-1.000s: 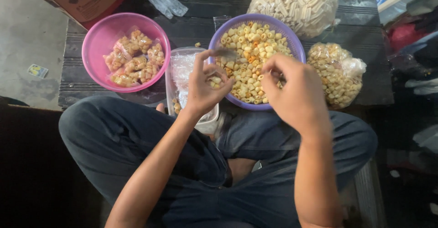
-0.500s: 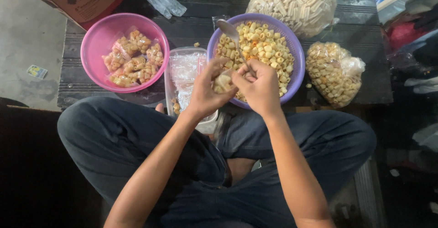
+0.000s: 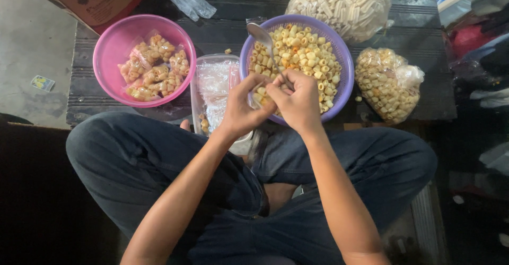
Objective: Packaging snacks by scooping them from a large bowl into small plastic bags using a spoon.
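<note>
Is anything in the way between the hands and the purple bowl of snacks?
Nothing visible. Both the left hand and right hand are already over the purple bowl, pinching a small filled bag beside the spoon.

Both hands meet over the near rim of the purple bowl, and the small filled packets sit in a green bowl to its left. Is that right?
Not quite: the head view shows the packets in a pink bowl, not a green one. The left hand and right hand do meet over the purple bowl's near rim.

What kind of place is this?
Probably a home snack-packing spot on the floor: a purple bowl of loose snacks, a pink bowl of small filled packets, and big snack bags on a low dark platform.
</note>
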